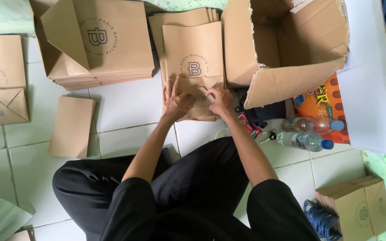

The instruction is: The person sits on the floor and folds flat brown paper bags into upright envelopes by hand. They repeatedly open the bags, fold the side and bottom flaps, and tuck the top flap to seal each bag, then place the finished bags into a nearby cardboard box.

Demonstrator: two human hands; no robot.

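A flat brown paper bag (194, 58) with a round printed mark lies on top of a small pile on the white tiled floor in front of me. My left hand (175, 100) presses flat on the bag's folded bottom end, fingers spread. My right hand (220, 100) pinches the fold of the same end, just right of the left hand. Both arms reach out over my crossed legs in black trousers.
A tall stack of finished bags (99, 44) lies at the far left, more bags (1, 76) at the left edge, brown sheets (71, 126) beside them. An open torn carton (287, 49) stands at the right, two water bottles (307, 134) and keys (269, 135) near it. Another bag pile (358, 209) lies at the lower right.
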